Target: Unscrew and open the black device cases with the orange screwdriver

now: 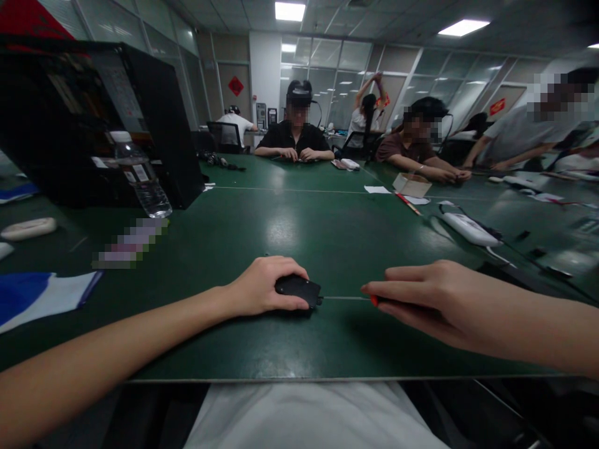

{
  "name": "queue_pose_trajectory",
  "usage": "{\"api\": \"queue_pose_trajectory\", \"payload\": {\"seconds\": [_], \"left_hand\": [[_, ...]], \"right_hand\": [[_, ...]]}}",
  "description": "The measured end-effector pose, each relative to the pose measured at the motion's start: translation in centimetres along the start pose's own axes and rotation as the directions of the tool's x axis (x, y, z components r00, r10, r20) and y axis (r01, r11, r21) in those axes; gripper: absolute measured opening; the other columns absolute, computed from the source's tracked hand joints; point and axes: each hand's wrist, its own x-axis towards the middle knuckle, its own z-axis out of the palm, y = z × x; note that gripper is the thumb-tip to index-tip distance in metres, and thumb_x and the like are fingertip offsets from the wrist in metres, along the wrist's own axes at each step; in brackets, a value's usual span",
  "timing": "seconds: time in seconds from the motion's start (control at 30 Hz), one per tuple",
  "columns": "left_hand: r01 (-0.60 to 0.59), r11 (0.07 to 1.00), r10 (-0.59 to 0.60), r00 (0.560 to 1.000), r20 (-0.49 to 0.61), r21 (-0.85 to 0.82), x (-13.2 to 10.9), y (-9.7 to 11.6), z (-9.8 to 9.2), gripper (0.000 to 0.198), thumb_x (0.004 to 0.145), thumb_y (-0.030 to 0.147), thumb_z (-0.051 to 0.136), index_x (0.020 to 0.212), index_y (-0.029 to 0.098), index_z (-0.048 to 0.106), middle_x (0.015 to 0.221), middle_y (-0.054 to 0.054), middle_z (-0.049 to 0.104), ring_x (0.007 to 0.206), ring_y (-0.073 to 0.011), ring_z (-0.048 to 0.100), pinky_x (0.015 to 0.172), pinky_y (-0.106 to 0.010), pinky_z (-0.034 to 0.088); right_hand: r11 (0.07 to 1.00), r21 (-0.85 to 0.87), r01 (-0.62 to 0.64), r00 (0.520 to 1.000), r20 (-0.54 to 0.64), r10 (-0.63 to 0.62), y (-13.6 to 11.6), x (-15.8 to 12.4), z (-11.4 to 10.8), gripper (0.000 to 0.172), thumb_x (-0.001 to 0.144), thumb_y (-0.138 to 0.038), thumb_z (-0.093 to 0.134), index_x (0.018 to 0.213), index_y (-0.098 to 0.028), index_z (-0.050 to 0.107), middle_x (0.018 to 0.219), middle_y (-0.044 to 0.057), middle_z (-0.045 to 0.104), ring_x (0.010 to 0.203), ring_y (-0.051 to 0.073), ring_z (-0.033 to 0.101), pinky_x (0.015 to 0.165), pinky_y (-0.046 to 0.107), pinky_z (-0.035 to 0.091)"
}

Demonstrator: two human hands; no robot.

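My left hand (pixel 266 284) lies on the table with thumb and fingers closed round a small black rectangular device (pixel 298 291). A little dark fitting sticks out from the device's right end. Opposite it, my right hand (pixel 425 299) pinches a screwdriver (pixel 346 298) by its red handle, most of which the fingers hide. The screwdriver's thin pale shaft points left, level with the table, and its tip is close to the device's right end. Whether the tip touches the device I cannot tell.
On the green table (pixel 281 349) stand a black computer case (pixel 154 118) and a tilted plastic bottle (pixel 140 174) at left. A white power strip (pixel 470 229) with cables lies at right, beyond it a small cardboard box (pixel 412 185). Several people sit or stand around.
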Motion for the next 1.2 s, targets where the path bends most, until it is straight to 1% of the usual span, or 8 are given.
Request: {"api": "queue_pose_trajectory", "payload": {"seconds": [0.17,0.3,0.4,0.47,0.6,0.8,0.97,1.2], "left_hand": [[0.018,1.000,-0.018,0.999,-0.042,-0.005,-0.1,0.1,0.3,0.040,0.081,0.050,0.079,0.105,0.019,0.071,0.105,-0.006,0.075,0.096,-0.0222,0.069,0.087,-0.031,0.048],[0.021,1.000,-0.021,0.998,-0.060,-0.006,-0.1,0.2,0.3,0.037,0.081,0.048,0.079,0.103,0.019,0.072,0.104,-0.006,0.075,0.095,-0.0222,0.069,0.086,-0.032,0.049],[0.028,1.000,-0.028,0.997,-0.068,-0.002,-0.1,0.1,0.4,0.036,0.081,0.048,0.079,0.101,0.019,0.072,0.102,-0.006,0.076,0.094,-0.0224,0.069,0.084,-0.032,0.049],[0.026,1.000,-0.026,0.997,-0.069,0.001,-0.2,0.1,0.4,0.037,0.082,0.049,0.079,0.102,0.019,0.072,0.103,-0.006,0.076,0.094,-0.0224,0.069,0.085,-0.032,0.049],[0.010,1.000,-0.009,0.998,-0.062,0.017,-0.2,0.1,0.3,0.044,0.081,0.054,0.079,0.104,0.018,0.072,0.103,-0.006,0.075,0.094,-0.0226,0.068,0.085,-0.032,0.047],[-0.003,0.999,0.005,0.999,-0.032,0.046,-0.1,0.6,0.4,0.054,0.071,0.059,0.085,0.104,0.019,0.071,0.101,-0.006,0.074,0.093,-0.0230,0.067,0.084,-0.031,0.047],[-0.035,0.999,0.035,0.999,-0.032,0.025,0.0,0.6,0.7,0.052,0.073,0.057,0.084,0.103,0.018,0.072,0.099,-0.006,0.074,0.092,-0.0222,0.067,0.083,-0.030,0.047],[-0.043,0.999,0.043,0.998,-0.047,-0.010,0.0,0.3,0.6,0.049,0.074,0.053,0.085,0.107,0.018,0.072,0.104,-0.007,0.075,0.095,-0.0224,0.068,0.086,-0.032,0.048]], "right_hand": [[0.892,0.393,-0.225,0.974,0.079,0.211,1.2,0.7,0.0,0.035,0.102,-0.036,0.047,0.110,-0.019,0.078,0.092,0.008,0.077,0.079,0.021,0.070,0.066,0.030,0.054],[0.780,0.510,-0.363,0.932,0.220,0.289,3.0,1.0,1.2,0.044,0.098,-0.051,0.054,0.111,-0.018,0.079,0.095,0.006,0.078,0.079,0.021,0.070,0.067,0.030,0.055],[0.937,0.318,-0.147,0.989,0.044,0.140,3.8,0.6,2.2,0.036,0.103,-0.038,0.049,0.115,-0.016,0.076,0.090,0.007,0.075,0.074,0.016,0.068,0.064,0.026,0.051],[0.993,-0.050,0.109,0.986,-0.121,-0.115,3.4,-0.1,2.3,0.032,0.104,-0.024,0.046,0.119,-0.013,0.072,0.080,0.005,0.070,0.063,0.013,0.061,0.055,0.026,0.044],[0.755,-0.588,0.291,0.903,-0.092,-0.420,-0.3,-1.1,1.3,0.032,0.098,-0.011,0.044,0.119,-0.008,0.068,0.070,0.004,0.063,0.056,0.015,0.053,0.049,0.031,0.036],[0.764,-0.590,0.262,0.926,-0.069,-0.371,-5.5,1.6,0.7,0.026,0.090,-0.019,0.050,0.094,-0.015,0.075,0.065,0.006,0.059,0.051,0.017,0.046,0.044,0.036,0.027],[0.738,-0.599,0.311,0.918,-0.013,-0.397,-4.4,3.0,-0.3,0.019,0.093,-0.018,0.054,0.093,-0.016,0.073,0.063,0.003,0.057,0.050,0.015,0.048,0.044,0.034,0.023],[0.784,-0.515,0.347,0.918,0.014,-0.397,-1.1,1.6,-2.7,0.035,0.108,-0.025,0.034,0.105,-0.019,0.069,0.066,0.003,0.061,0.054,0.015,0.051,0.051,0.035,0.031]]}}
